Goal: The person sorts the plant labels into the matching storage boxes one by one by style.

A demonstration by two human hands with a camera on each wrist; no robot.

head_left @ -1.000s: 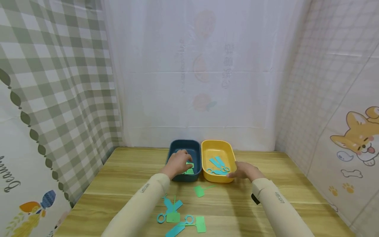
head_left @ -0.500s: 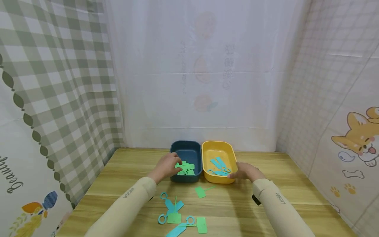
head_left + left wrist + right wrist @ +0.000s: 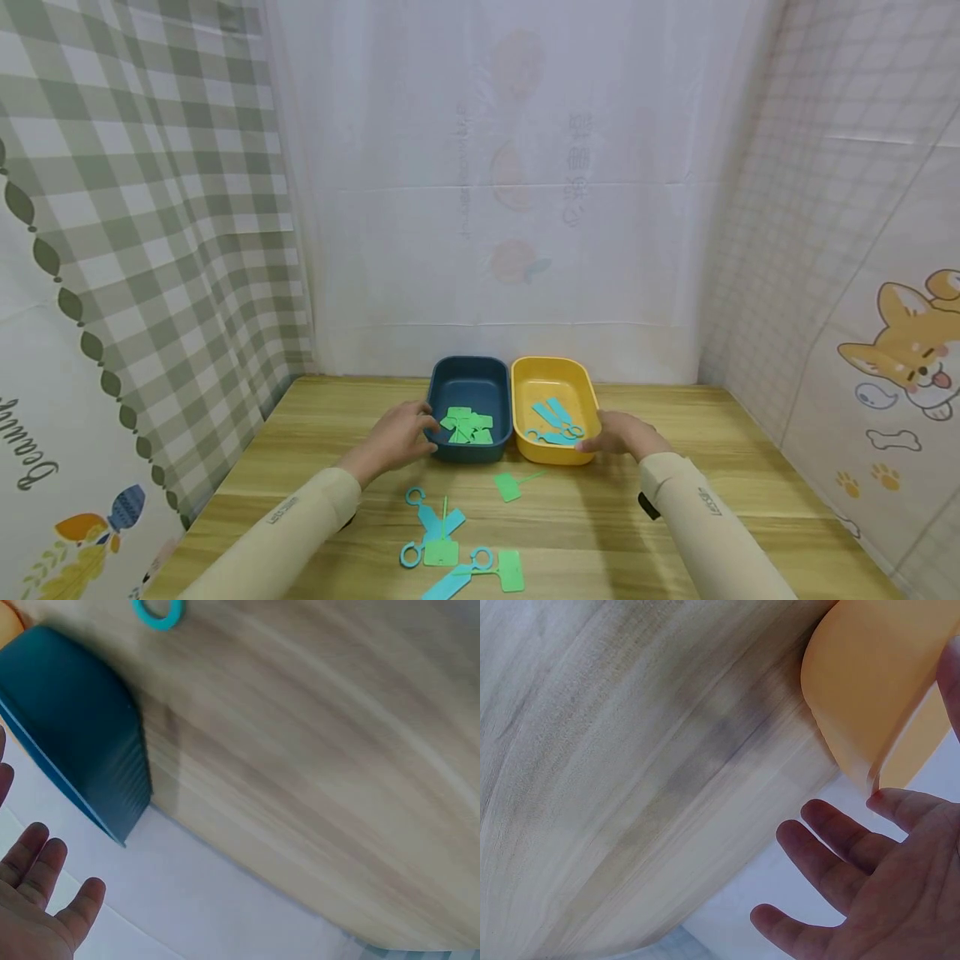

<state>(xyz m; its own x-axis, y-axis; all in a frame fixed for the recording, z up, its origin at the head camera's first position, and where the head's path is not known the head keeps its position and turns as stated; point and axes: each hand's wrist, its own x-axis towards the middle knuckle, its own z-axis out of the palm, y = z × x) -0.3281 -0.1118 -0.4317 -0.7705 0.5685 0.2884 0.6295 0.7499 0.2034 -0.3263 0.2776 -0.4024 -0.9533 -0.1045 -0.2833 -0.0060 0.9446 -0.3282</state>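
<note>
My left hand (image 3: 397, 435), empty with relaxed, spread fingers, is at the left rim of the dark blue bin (image 3: 432, 392). Inside that bin lie several flat green tags (image 3: 471, 423). My right hand (image 3: 624, 433) rests its extended fingers against the right side of the yellow bin (image 3: 552, 452); in the right wrist view one fingertip (image 3: 885, 799) meets the rim. Blue tags with ring ends (image 3: 558, 419) lie in the yellow bin. In front on the table, a pile mixes blue ring tags (image 3: 450, 581) with green stemmed tags (image 3: 441, 552).
One single green tag (image 3: 507, 487) with a thin stem lies just in front of the bins. Both bins stand side by side near the back edge of the wooden table (image 3: 630, 550). A white curtain (image 3: 420, 275) hangs behind.
My left hand has moved left, from over the blue bin to its outer rim, uncovering the green tags inside. The right hand has stayed at the yellow bin.
</note>
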